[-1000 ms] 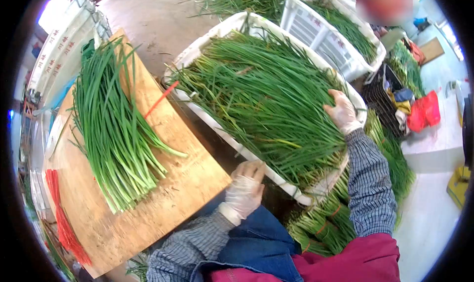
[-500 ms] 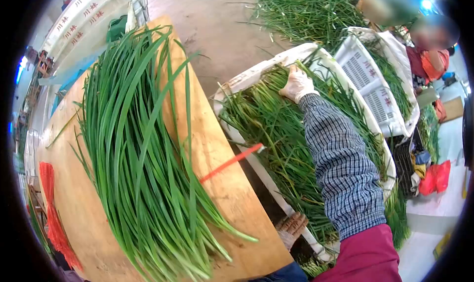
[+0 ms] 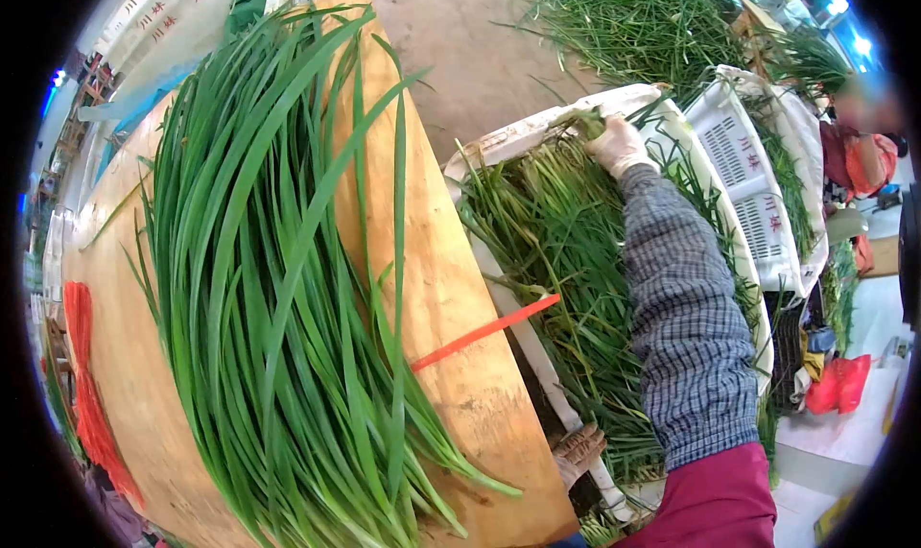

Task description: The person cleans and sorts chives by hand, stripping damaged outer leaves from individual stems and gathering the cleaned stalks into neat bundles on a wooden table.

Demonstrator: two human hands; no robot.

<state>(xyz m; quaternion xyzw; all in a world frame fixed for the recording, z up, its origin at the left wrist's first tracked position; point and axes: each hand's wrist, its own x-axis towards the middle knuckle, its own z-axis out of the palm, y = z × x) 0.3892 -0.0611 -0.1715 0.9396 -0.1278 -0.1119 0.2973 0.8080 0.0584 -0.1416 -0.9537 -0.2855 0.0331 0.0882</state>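
My right hand (image 3: 619, 147), in a pale glove, is closed around a bunch of chives (image 3: 583, 121) at the far end of a white crate (image 3: 523, 143). More loose chives (image 3: 576, 226) fill the crate. Lower down, my left hand (image 3: 579, 449), in a soiled glove, has its fingers curled over the crate's near side rim; part of it is hidden beside the board. To the left, a large pile of long green chives (image 3: 259, 260) lies on a wooden board (image 3: 460, 356), pale stem ends towards me. An orange-red strip (image 3: 484, 332) sticks out from under the pile.
A bundle of red ties (image 3: 86, 385) lies on the board's left edge. Beyond the crate are another white crate (image 3: 743, 169) and a heap of chives (image 3: 643, 20) on the floor. Another person (image 3: 854, 159) sits at the right. A red bag (image 3: 838, 385) lies nearby.
My right hand has gone from resting open on the chives to closing round a bunch, whose ends now lift above the rest. My left hand stays at the rim. The view has shifted slightly.
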